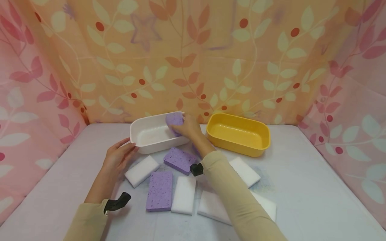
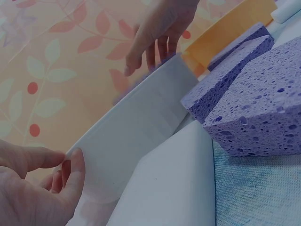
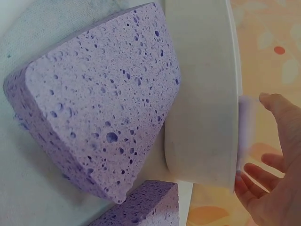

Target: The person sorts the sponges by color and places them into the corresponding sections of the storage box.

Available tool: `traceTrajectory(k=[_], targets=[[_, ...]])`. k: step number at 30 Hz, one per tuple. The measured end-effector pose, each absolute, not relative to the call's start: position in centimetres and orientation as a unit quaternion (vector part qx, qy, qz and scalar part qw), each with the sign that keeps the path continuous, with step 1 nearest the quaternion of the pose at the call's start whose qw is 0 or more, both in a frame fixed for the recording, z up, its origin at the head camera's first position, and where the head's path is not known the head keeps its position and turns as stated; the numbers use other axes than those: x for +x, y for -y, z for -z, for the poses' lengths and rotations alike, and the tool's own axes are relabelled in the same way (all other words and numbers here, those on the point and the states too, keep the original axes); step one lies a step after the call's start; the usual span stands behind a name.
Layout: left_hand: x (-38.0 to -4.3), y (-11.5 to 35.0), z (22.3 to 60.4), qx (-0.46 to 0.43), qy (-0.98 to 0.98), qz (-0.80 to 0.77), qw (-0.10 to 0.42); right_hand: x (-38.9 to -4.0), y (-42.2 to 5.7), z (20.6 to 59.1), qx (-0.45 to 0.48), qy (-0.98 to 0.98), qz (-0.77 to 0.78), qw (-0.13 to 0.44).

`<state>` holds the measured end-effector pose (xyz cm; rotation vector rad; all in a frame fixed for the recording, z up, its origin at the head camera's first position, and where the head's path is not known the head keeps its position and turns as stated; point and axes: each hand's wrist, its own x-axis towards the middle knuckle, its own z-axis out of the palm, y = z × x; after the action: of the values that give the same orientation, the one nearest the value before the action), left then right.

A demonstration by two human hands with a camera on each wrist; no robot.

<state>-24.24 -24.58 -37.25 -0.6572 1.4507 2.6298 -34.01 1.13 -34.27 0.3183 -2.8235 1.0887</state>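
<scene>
At the back of the table, my left hand (image 1: 117,157) pinches the near left corner of a white plastic basin (image 1: 159,146) by its rim, thumb and fingertips on the edge in the left wrist view. My right hand (image 1: 190,129) is over the basin's right end, beside a tilted purple sponge (image 1: 173,121) there. In the right wrist view that sponge (image 3: 245,127) is a blur behind the rim, with thumb and fingers spread apart around it. Two purple sponges (image 1: 159,191) (image 1: 179,160) and a white foam block (image 1: 141,170) lie in front of the basin.
A yellow basin (image 1: 235,142) stands right of the white one. More white foam blocks (image 1: 184,195) (image 1: 245,171) lie on the pale table, some partly under my right sleeve (image 1: 238,197). Another purple sponge is mostly hidden by that forearm. Patterned curtains (image 1: 181,67) enclose the table.
</scene>
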Motion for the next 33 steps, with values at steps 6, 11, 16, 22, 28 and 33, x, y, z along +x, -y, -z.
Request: traceTrajectory(k=[6, 11, 16, 22, 28, 33], targets=[[-24.2, 24.5, 37.2, -0.218, -0.472, -0.853, 0.036, -33.9, -1.6, 34.5, 0.114, 0.919, -0.372, 0.057], [-24.3, 24.5, 37.3, -0.214, -0.470, -0.856, 0.032, -33.4, -2.1, 34.6, 0.128, 0.909, -0.391, 0.063], [-24.3, 24.6, 37.4, -0.211, -0.478, -0.852, 0.033, -32.2, -2.5, 34.4, 0.151, 0.896, -0.412, 0.064], [-24.2, 24.7, 37.4, -0.214, -0.480, -0.850, 0.036, -31.2, -3.0, 34.5, 0.185, 0.882, -0.428, 0.071], [-24.1, 24.7, 37.3, -0.212, -0.474, -0.853, 0.043, -30.0, -3.2, 34.5, 0.205, 0.871, -0.439, 0.078], [-24.1, 24.8, 37.5, -0.208, -0.467, -0.858, 0.040, -28.4, -3.1, 34.3, 0.199, 0.874, -0.439, 0.063]])
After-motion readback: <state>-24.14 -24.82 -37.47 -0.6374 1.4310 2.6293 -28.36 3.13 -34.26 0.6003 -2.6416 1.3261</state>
